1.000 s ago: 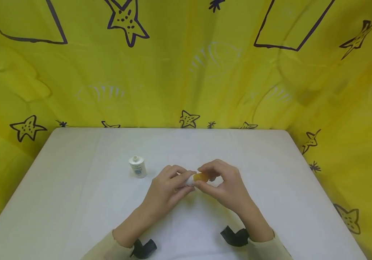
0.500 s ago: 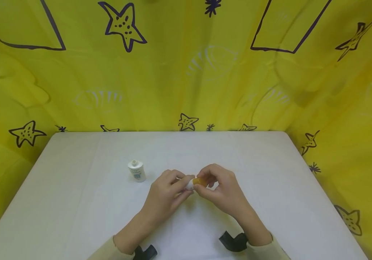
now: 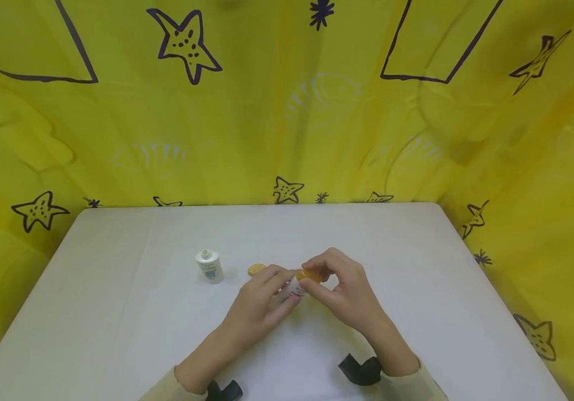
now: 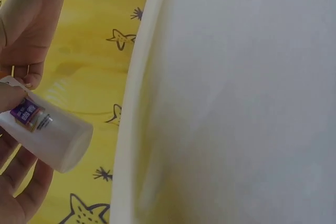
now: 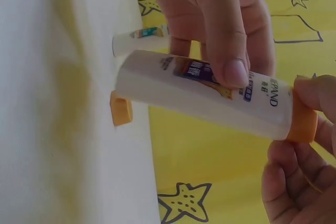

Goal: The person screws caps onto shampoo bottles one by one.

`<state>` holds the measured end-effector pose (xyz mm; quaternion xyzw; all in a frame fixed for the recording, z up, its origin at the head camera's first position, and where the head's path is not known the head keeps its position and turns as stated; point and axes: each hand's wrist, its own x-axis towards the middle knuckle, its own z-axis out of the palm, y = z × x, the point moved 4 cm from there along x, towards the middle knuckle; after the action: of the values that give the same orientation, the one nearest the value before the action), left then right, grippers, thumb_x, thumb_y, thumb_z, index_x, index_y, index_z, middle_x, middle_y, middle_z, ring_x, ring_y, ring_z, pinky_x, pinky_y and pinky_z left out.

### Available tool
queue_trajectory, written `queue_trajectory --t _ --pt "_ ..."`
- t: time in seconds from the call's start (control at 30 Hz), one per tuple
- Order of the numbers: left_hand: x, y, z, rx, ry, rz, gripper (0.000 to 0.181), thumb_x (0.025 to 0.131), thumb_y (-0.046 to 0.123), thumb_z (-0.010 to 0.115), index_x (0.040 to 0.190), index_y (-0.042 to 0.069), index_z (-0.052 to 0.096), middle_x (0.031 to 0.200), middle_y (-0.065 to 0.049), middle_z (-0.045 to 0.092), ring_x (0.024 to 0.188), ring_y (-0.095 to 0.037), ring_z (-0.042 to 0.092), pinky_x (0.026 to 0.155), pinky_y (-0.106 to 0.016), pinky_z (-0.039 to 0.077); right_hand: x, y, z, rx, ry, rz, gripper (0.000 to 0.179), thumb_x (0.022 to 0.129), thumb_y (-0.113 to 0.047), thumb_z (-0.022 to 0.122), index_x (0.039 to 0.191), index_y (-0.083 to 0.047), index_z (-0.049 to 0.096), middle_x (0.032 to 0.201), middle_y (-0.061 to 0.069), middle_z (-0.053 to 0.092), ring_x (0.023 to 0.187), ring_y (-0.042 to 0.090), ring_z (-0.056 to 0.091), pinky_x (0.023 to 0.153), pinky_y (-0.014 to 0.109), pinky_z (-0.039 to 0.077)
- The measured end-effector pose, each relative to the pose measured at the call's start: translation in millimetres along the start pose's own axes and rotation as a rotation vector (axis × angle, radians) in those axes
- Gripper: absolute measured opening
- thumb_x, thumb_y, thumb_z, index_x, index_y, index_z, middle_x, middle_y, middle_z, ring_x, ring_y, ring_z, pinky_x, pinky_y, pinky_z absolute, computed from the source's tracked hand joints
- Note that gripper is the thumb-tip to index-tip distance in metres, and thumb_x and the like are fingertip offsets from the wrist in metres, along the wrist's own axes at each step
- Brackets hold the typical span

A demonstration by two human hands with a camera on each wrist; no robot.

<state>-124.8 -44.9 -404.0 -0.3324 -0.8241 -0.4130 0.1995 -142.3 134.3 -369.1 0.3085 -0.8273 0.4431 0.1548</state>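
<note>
Nearest, reaching over the white desk [image 3: 392, 239] in beige sleeves [image 3: 409, 381], with black curved fittings [image 3: 361, 370] at both wrists. Between the left and right edges, holding a white bottle [image 5: 210, 93] above the surface: gripping its smooth body with the left hand [image 3: 259, 301], thumb and fingers on opposite sides, and pinching its orange cap [image 5: 304, 116] with the right hand [image 3: 344, 284]. Tipped differently from half a second ago, with more red lettering showing from the head. From the right wrist, readable in part as "PAND" beside a purple label; from the left wrist, seen instead at the blunt end away from the cap. Just beyond the left hand, newly in sight: a loose cap [image 3: 256, 269], orange, lying on the desk. Farther toward the far left corner, upright and unmoved: a capless second bottle [image 3: 210, 268], narrow-necked. Past the far edge, hanging in soft folds: yellow cloth [image 3: 247, 122] with dark-outlined starfish [image 3: 186, 47].
</note>
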Motion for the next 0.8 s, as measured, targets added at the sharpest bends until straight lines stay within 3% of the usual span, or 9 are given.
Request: queue_trajectory --t 0.1,0.23,0.33,0.53,0.63,0.8 --pt "2.0 -2.8 3.0 -0.132 -0.024 -0.081 0.032 0.09 0.016 0.075 0.12 0.016 0.063 0.108 0.005 0.064 0.091 -0.009 0.063 0.075 -0.022 0.056 1.2 1.3 -2.4 0.008 -0.004 -0.024 0.025 0.083 -0.013 0.081 0.105 -0.016 0.071 0.096 -0.008 0.067 0.08 0.006 0.059 0.068 0.025 0.054" --pt "5.5 -8.6 5.2 -0.265 -0.01 -0.188 0.034 0.088 0.015 0.077 0.12 0.018 0.064 0.109 0.005 0.065 0.093 -0.013 0.065 0.075 -0.027 0.059 2.7 3.4 -7.5 0.045 0.002 -0.031 0.035 0.081 -0.007 0.081 0.114 -0.009 0.067 0.099 -0.001 0.068 0.079 0.009 0.063 0.069 0.025 0.057" --pt "9.7 -13.8 5.6 -0.327 0.014 -0.266 0.037 0.086 0.014 0.079 0.12 0.017 0.065 0.11 0.003 0.067 0.094 -0.019 0.066 0.075 -0.032 0.06 2.6 9.0 -11.1 0.076 0.001 0.024 0.041 0.083 -0.006 0.08 0.12 -0.01 0.064 0.098 0.0 0.067 0.078 0.009 0.065 0.071 0.026 0.058" --pt "26.6 -18.9 3.9 -0.394 0.027 -0.429 0.038 0.085 0.011 0.079 0.121 0.014 0.066 0.112 -0.001 0.068 0.098 -0.024 0.065 0.081 -0.038 0.06 1.8 22.4 -14.1 0.102 -0.005 0.145 0.035 0.089 -0.008 0.074 0.123 -0.009 0.063 0.095 -0.003 0.066 0.08 0.011 0.065 0.073 0.027 0.058" --pt "33.5 -22.5 7.2 -0.417 0.022 -0.477 0.038 0.085 0.012 0.08 0.121 0.014 0.066 0.114 -0.001 0.068 0.1 -0.024 0.065 0.083 -0.038 0.059 1.5 28.9 -15.2 0.084 -0.008 0.184 0.033 0.091 -0.01 0.072 0.123 -0.009 0.063 0.096 -0.002 0.067 0.081 0.012 0.064 0.074 0.027 0.058" --pt "43.3 -31.0 19.9 -0.449 0.014 -0.491 0.038 0.085 0.017 0.08 0.121 0.015 0.066 0.117 -0.001 0.067 0.102 -0.021 0.065 0.085 -0.035 0.059 0.1 42.8 -16.3 0.051 -0.012 0.264 0.029 0.094 -0.016 0.07 0.122 -0.013 0.064 0.099 0.0 0.069 0.086 0.014 0.066 0.077 0.029 0.058"
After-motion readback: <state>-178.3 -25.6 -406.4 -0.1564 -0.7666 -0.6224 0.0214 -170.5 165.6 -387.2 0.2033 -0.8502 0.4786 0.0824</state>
